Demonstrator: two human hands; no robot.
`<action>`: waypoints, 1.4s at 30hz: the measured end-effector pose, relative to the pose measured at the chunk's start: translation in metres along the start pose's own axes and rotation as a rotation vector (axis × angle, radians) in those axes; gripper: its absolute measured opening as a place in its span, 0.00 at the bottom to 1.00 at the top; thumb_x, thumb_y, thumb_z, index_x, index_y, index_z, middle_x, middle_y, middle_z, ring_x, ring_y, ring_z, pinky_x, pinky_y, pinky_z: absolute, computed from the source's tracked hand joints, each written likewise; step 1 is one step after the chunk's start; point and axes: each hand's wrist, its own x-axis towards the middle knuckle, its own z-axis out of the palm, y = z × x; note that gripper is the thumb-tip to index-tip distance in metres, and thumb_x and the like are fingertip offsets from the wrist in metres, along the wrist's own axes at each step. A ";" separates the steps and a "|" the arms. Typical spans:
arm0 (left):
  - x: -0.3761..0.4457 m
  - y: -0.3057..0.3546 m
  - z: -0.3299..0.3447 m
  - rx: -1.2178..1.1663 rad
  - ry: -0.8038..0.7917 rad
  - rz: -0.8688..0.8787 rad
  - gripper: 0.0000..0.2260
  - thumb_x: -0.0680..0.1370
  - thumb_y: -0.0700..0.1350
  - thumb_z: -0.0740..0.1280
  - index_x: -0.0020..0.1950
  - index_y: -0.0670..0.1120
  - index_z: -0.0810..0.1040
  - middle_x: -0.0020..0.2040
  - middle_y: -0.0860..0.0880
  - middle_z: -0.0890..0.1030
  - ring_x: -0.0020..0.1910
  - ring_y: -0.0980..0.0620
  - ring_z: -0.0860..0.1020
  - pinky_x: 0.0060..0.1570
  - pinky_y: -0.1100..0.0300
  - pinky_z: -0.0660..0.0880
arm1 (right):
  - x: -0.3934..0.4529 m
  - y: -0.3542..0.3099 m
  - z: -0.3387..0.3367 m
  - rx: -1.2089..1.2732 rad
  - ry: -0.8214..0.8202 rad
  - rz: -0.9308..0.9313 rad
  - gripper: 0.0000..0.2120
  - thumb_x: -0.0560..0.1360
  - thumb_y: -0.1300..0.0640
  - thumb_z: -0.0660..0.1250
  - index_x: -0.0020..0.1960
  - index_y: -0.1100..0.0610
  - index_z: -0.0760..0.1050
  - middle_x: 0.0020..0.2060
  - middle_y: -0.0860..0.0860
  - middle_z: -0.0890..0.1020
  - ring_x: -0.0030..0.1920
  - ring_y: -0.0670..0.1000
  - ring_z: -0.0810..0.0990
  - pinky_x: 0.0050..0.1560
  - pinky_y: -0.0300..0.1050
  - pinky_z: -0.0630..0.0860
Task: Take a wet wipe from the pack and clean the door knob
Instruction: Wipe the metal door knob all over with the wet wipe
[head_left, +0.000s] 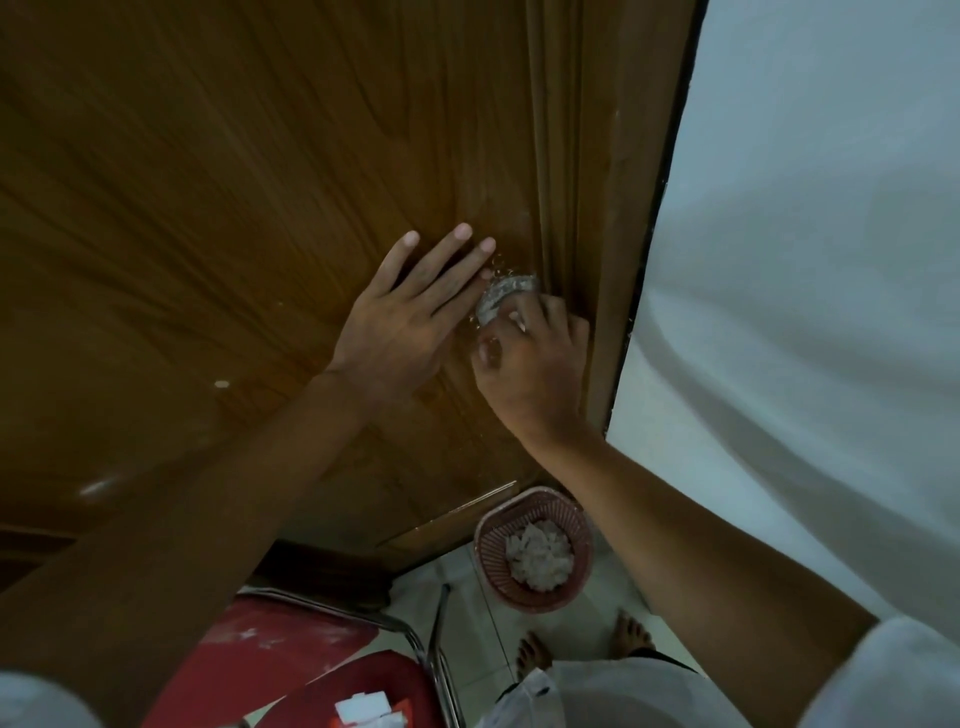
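Your left hand (400, 317) lies flat on the door (208, 208), fingers straight and spread, just beside the knob (506, 296). That looks like a brace, keeping the door from swinging while you rub. Your right hand (535, 364) is curled round the knob from below, near the door's latch edge by the frame (623, 260). A sliver of white shows under your fingers there, probably the wet wipe, but you cannot tell for sure because the hand covers most of it. The knob's metal face shows grey and streaky above your fingers, so I judge the cleaning is under way, not finished.

Down on the floor (597, 597), by the bottom corner of the door, stands a pink basket (535, 551) holding a heap of crumpled white wipes (540, 561), likely the used ones. Placed there, it is within an easy drop. On the red chair (291, 670) at your lower left sits the pack (369, 709), its white flap lifted, near the seat's front edge.
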 end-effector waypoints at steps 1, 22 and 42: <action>0.000 0.000 0.000 0.001 -0.003 0.002 0.21 0.84 0.43 0.61 0.78 0.43 0.67 0.80 0.45 0.62 0.80 0.43 0.58 0.78 0.44 0.47 | 0.002 0.001 -0.001 0.012 0.001 0.017 0.11 0.75 0.49 0.68 0.50 0.55 0.83 0.55 0.53 0.81 0.59 0.56 0.77 0.55 0.52 0.73; 0.011 -0.016 -0.006 0.052 0.005 0.073 0.21 0.85 0.46 0.58 0.78 0.44 0.67 0.80 0.44 0.62 0.80 0.43 0.58 0.78 0.42 0.46 | 0.035 -0.035 -0.023 0.966 0.216 1.120 0.09 0.80 0.59 0.67 0.58 0.53 0.81 0.56 0.48 0.82 0.53 0.45 0.80 0.45 0.32 0.78; 0.013 -0.014 -0.008 0.043 -0.004 0.071 0.23 0.84 0.46 0.59 0.79 0.44 0.66 0.81 0.45 0.60 0.81 0.43 0.56 0.78 0.43 0.46 | 0.032 -0.035 -0.027 1.015 0.149 1.189 0.07 0.78 0.56 0.70 0.56 0.52 0.80 0.56 0.47 0.81 0.57 0.48 0.80 0.52 0.40 0.80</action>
